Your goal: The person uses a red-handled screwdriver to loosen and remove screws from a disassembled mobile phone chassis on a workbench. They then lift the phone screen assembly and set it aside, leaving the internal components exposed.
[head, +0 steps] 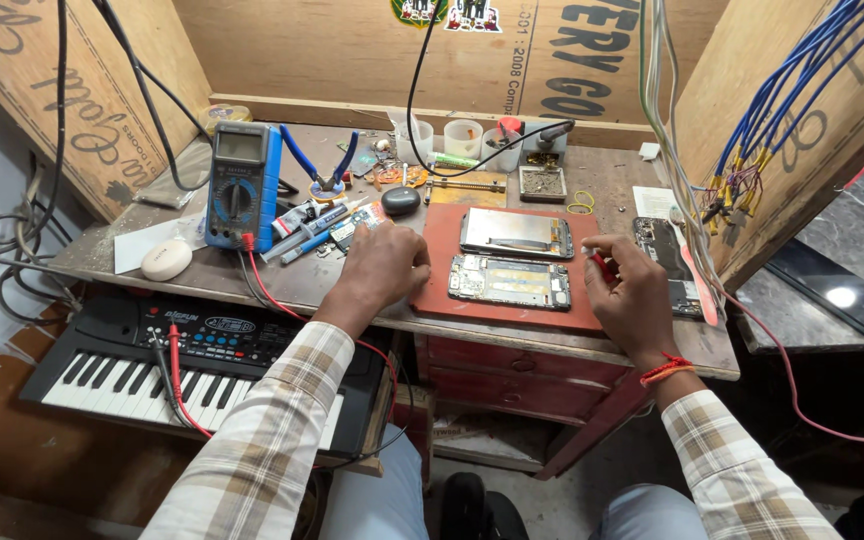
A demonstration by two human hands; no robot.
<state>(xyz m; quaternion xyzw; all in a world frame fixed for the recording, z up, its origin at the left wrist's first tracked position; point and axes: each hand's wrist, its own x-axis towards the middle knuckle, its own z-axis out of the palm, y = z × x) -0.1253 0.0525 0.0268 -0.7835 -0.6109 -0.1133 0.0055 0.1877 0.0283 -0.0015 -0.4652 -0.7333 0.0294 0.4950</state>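
Right hand (635, 290) pinches a red-handled tool (602, 265); left hand (384, 265) lies curled, holding nothing; the opened phone (509, 281) looks fragile, best gripped by edges.

Red mat (512, 312), blue multimeter (243, 186), beige plaid sleeves (262, 440).

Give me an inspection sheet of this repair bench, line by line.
Surface: worn wooden bench with a red rectangular work mat.
Job's things: opened phone body with exposed circuit board and silver phone panel, both on the mat.
Clutter: blue digital multimeter, blue-handled pliers, white plastic cups, another dismantled phone at the right edge.
Grippers: left hand rests at the mat's left edge; right hand pinches a small red-handled tool.
Cables: red meter leads, blue wire bundle.
Surroundings: black electronic keyboard, plywood walls.
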